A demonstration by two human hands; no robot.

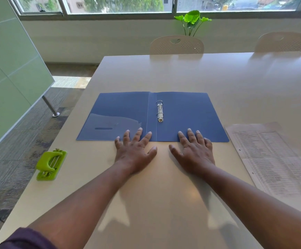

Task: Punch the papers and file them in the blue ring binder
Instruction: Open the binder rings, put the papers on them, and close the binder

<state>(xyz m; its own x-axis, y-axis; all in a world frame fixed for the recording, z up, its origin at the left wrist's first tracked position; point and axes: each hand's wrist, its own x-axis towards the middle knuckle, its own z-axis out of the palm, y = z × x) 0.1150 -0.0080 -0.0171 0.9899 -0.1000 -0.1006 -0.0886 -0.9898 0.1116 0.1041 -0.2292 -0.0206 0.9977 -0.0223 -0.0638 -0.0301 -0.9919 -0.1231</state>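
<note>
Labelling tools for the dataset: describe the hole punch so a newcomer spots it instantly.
Start at the open blue ring binder on the beige table. Look toward the table's near left edge, left of the left hand. The hole punch sits alone there, the only lime-green thing on the tabletop.

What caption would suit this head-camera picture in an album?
Both hands, left hand and right hand, rest flat at an open blue ring binder, papers and green punch aside.

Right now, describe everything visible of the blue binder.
The blue ring binder lies open and flat on the table, thin and plastic-looking. A two-ring metal clasp sits beside the spine, rings closed and empty. The left cover carries a clear pocket. Fingertips of the left hand and right hand rest on its near edge.
</note>
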